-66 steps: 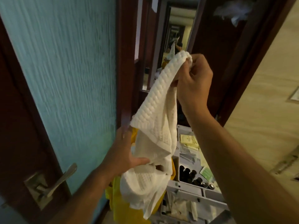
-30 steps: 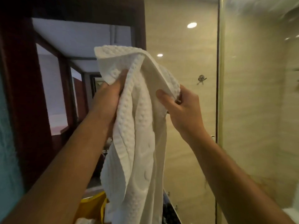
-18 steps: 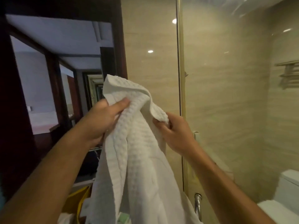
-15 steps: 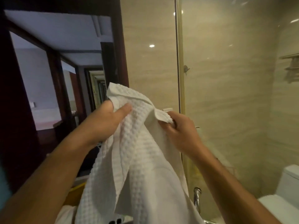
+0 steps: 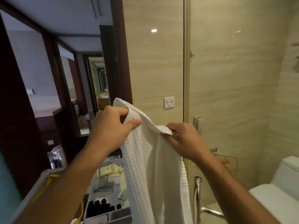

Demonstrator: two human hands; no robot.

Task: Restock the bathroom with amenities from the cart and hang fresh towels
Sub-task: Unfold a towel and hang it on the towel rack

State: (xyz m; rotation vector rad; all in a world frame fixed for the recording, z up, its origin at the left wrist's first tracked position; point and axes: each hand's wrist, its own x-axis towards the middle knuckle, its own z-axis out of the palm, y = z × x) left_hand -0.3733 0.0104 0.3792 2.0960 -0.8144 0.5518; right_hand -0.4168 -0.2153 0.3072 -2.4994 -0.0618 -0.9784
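Towel, white and waffle-textured, hangs between both raised hands above the cart. Left hand pinches its top edge between thumb and curled fingers; right hand grips the other end, beside the glass door.

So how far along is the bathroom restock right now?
Early. Nothing looks hung or restocked. In hand: the left hand and right hand grip the top edge of the white towel, spreading it. Left: hang it, and carry in the sachets and dark bottles sitting in the cart.
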